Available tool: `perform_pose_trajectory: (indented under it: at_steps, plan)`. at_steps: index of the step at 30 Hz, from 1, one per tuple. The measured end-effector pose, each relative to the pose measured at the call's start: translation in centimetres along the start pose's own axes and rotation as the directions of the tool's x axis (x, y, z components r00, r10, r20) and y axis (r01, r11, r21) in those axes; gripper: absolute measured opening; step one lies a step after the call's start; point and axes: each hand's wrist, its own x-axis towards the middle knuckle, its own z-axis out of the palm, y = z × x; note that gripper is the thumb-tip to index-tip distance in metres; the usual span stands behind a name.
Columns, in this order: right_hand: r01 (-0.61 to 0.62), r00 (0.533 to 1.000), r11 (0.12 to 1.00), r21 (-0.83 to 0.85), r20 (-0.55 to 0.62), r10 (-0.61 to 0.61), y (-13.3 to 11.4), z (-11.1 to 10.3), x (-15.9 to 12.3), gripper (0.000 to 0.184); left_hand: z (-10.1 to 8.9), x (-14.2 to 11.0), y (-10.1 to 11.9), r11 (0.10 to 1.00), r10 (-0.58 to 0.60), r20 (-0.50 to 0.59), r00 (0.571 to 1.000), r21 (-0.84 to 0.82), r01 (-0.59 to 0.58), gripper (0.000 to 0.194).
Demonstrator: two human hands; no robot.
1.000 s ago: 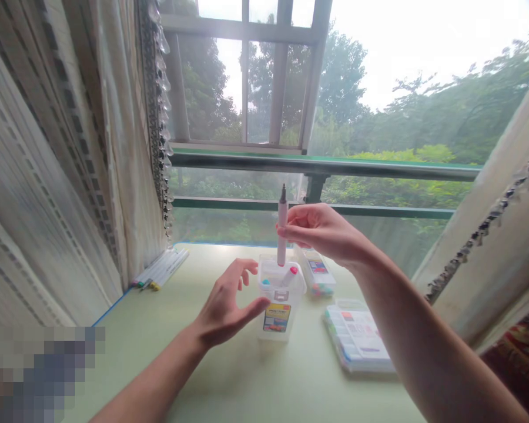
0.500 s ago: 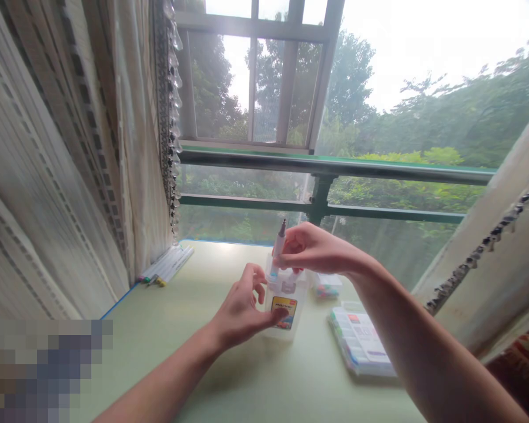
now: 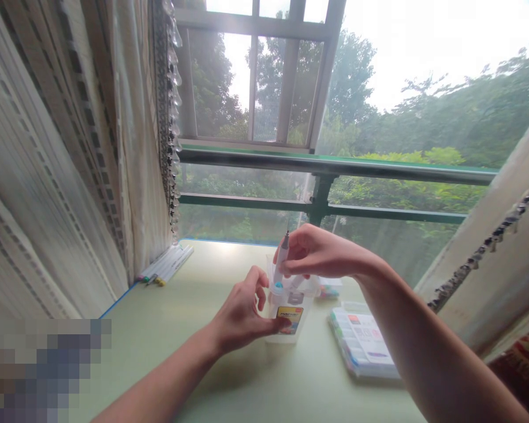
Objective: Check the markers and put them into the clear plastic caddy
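The clear box [image 3: 286, 335] holds a blue-tipped marker [image 3: 279, 286]; left hand [image 3: 243, 311] cups it, right hand [image 3: 311, 252] pinches an uncapped marker [image 3: 281, 258] at its mouth.

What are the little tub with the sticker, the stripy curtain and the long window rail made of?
The tub looks like smooth, cloudy-clear plastic, because light comes through its walls. The curtain seems to be soft, dull cloth, as it hangs in folds. The rail is shiny, so maybe painted metal, but I can't be sure.
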Motion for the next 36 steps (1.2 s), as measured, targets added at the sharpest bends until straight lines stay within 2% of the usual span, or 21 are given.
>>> perform_pose_trajectory:
  at_steps: [10, 19, 30, 36]
  plan:
    - [-0.003, 0.998, 0.992, -0.126, -0.07, -0.006, -0.4, -0.1, -0.1, 0.011, 0.0, 0.0, 0.0, 1.0, 0.02, -0.008, 1.0, 0.022, -0.019, 0.054]
    - [-0.024, 0.998, 0.989, -0.143, -0.061, 0.016, -0.3, -0.4, -0.2, 0.02, -0.1, 0.0, 0.1, 0.998, 0.016, -0.022, 1.0, 0.06, -0.015, 0.053]
    - [0.018, 0.997, 0.976, -0.216, -0.066, -0.033, -0.5, -0.6, -0.5, 0.01, -0.2, 0.0, 0.3, 0.998, 0.016, -0.03, 0.999, 0.069, -0.014, 0.058]
    - [0.011, 0.997, 0.959, -0.282, -0.065, -0.03, -0.6, -1.0, -1.0, 0.016, -0.2, 0.0, 0.3, 0.997, 0.02, -0.044, 0.999, 0.081, -0.016, 0.059]
